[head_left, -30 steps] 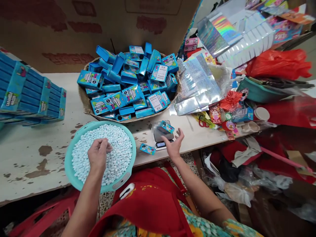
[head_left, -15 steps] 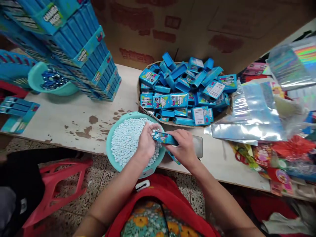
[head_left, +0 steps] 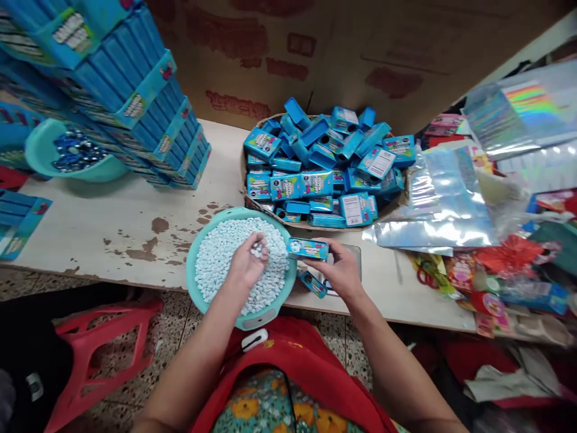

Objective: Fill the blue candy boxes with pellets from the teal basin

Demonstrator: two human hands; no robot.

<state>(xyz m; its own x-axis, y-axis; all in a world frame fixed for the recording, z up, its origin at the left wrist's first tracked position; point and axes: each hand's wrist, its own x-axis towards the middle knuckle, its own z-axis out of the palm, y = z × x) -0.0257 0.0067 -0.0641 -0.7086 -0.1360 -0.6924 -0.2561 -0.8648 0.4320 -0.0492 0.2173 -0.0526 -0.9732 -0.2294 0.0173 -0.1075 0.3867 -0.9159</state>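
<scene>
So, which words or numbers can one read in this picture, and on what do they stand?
"CARAMELO MACIZO": label on the stacked blue cartons, only just legible.
Small blue box in the right hand: print too small.
White pellets in the left hand: no print seen.
Boxes in the basket: logos and white labels blurred.
Cardboard behind: red print blurred.

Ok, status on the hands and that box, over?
Left hand pinching candies over the teal bowl. Right hand holding a small blue box at the bowl's rim. Nothing between them; second box lies near right hand.
</scene>
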